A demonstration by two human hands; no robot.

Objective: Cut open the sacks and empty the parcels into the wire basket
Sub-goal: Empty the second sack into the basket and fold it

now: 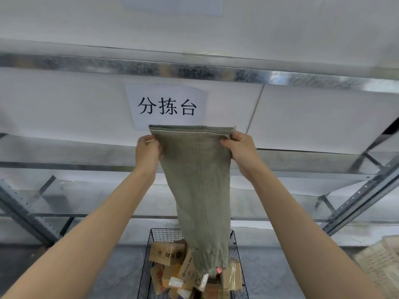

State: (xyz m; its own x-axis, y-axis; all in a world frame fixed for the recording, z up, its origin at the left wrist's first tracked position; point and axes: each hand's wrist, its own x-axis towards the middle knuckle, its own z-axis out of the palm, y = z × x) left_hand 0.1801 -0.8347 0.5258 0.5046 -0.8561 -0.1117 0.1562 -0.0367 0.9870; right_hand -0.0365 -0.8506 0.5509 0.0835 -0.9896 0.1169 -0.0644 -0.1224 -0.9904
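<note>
1 white panelled wall (pixel 64 108) fills most of the view, crossed by the galvanised beams and slanted braces of 1 metal rack (pixel 194 71). Below it lies a grey floor (pixel 86 266).

1 grey-green woven sack (pixel 198 180) hangs upside down in the middle, its stitched closed end uppermost and its gathered mouth lowest. The mouth reaches down into 1 black wire basket (pixel 151 244) that stands on the floor under it.

1 paper sign (pixel 167 106) with 3 black characters is stuck to the wall just above the sack's top edge. At the lower right edge sits 1 pale woven heap (pixel 382 262); what it is cannot be told.

Brown cardboard parcels (pixel 166 253) lie jumbled in the basket, touching the sack's mouth; they overlap too much for an exact count.

2 hands are raised at arm's length. The left hand (pixel 148 153) pinches the sack's upper left corner, and the right hand (pixel 239 149) grips the upper right corner, fingers curled round the cloth. The sack's top seam is stretched between them, with the rest hanging below both.
</note>
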